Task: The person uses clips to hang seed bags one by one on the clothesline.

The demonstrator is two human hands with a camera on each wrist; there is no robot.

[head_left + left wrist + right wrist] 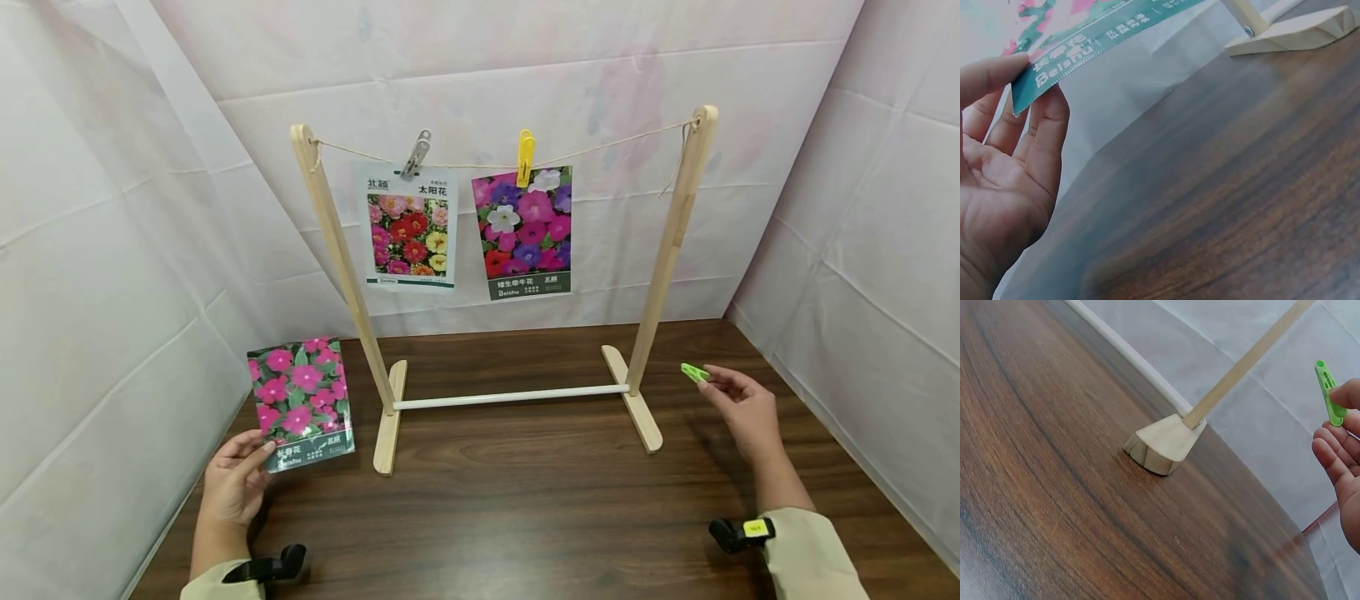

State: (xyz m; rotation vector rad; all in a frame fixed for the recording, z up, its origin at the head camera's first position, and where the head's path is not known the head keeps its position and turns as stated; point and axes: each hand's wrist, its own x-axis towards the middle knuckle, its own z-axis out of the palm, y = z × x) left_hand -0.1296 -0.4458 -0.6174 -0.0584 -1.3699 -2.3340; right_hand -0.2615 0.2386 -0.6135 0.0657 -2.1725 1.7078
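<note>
Between thumb and fingers, my left hand (234, 483) pinches the lower left corner of a seed packet (303, 387) printed with pink flowers. It is held up left of the wooden stand; the left wrist view shows the packet's green lower band (1110, 37). My right hand (750, 408) pinches a small green clothespin (694, 372) to the right of the stand. In the right wrist view the clothespin (1330, 394) points upward from the fingertips. Two more seed packets hang from the string: one (410, 233) under a grey clothespin (417, 153), one (525, 229) under a yellow clothespin (526, 157).
The stand has a left post (341, 267), a right post (671, 250), flat wooden feet (633, 400) and a white crossbar (510, 397) low between them. A thin string (600, 148) sags between the post tops. Pale cloth (480, 58) surrounds the dark wooden table (517, 500).
</note>
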